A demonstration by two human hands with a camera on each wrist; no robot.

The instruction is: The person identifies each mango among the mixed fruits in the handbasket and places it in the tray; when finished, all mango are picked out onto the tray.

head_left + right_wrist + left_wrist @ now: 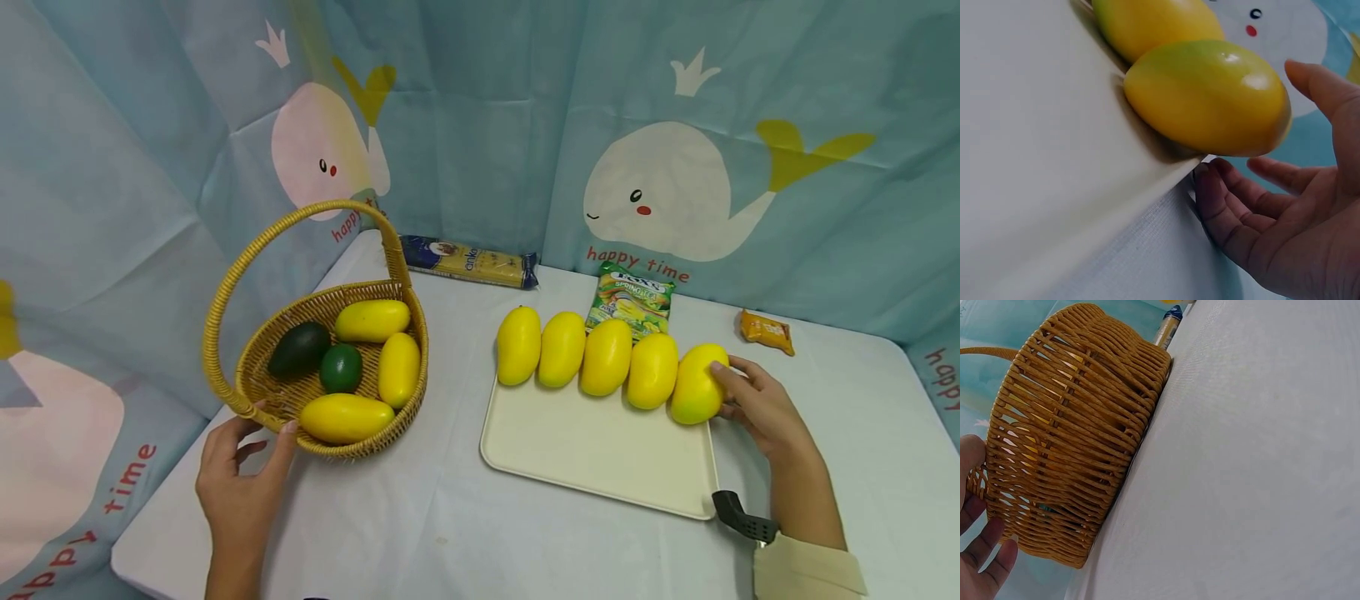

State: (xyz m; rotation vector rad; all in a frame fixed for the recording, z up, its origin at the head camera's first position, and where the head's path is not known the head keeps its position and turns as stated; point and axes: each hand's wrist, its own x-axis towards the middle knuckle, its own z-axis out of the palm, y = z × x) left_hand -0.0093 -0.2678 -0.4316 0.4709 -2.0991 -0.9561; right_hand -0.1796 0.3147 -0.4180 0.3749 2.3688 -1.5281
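Note:
At the left, my left hand [242, 467] grips the near rim of a wicker basket [415, 329] beside the foot of its tall handle; the left wrist view shows fingertips at the woven side [1079, 431]. Inside lie three yellow mangoes [347, 418], a dark avocado [300, 348] and a smaller green fruit [341, 368]. Several mangoes [606, 357] form a row along the back of a cream tray [600, 446]. My right hand [761, 404] is around the rightmost mango [697, 385]; in the right wrist view its thumb stands off the fruit [1210, 97], fingers low by the tray edge.
Behind the row lies a green candy bag [630, 302]. A blue and yellow pasta packet [468, 261] lies along the back, and a small orange packet [767, 331] sits back right. Whale-print curtains [487, 125] stand behind the white table [442, 500].

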